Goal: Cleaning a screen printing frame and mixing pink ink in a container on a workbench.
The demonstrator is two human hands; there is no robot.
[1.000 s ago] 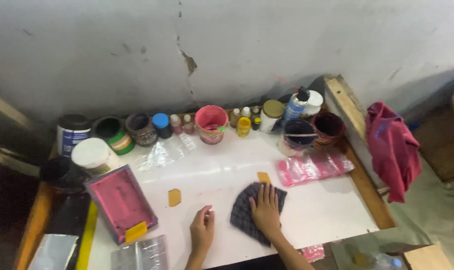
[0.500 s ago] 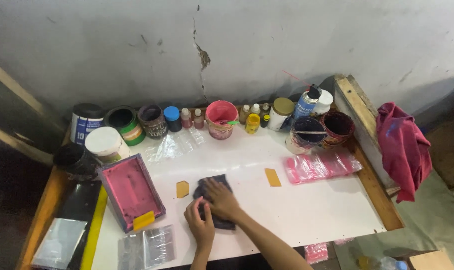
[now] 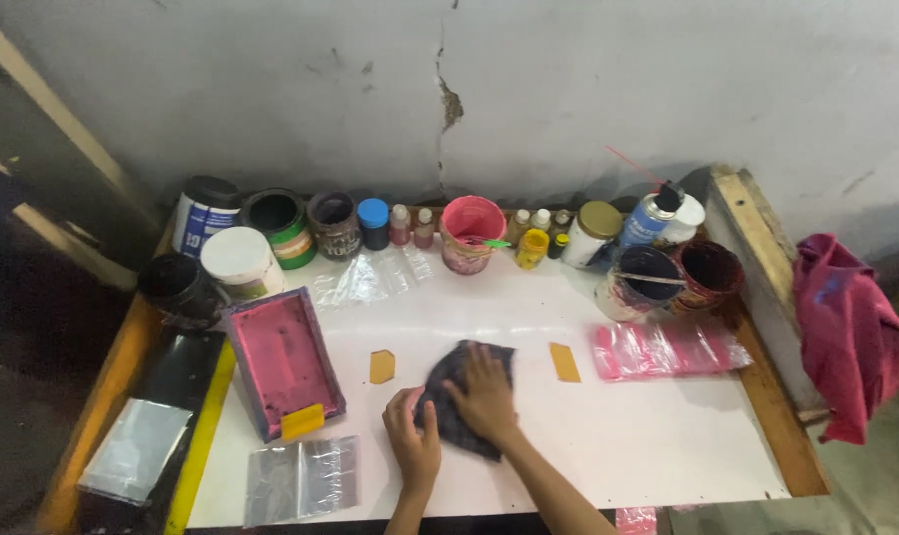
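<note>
Wiping step, by the look of it: right hand (image 3: 487,396) pressed flat, fingers spread, on a dark cloth (image 3: 464,396) lying mid-front on the white surface (image 3: 647,446), left hand (image 3: 412,446) pinching the cloth's near-left edge. Next move likely calls for steady downward pressure and steering round the two small tan tabs (image 3: 382,366) beside it. Back row along the wall: round paint tubs, blue-capped jar (image 3: 373,223), pink cup (image 3: 471,233), small yellow bottle (image 3: 531,248), blue spray can (image 3: 647,220); pink-stained plastic bag (image 3: 662,349) right, clear bag (image 3: 299,479) front-left.
</note>
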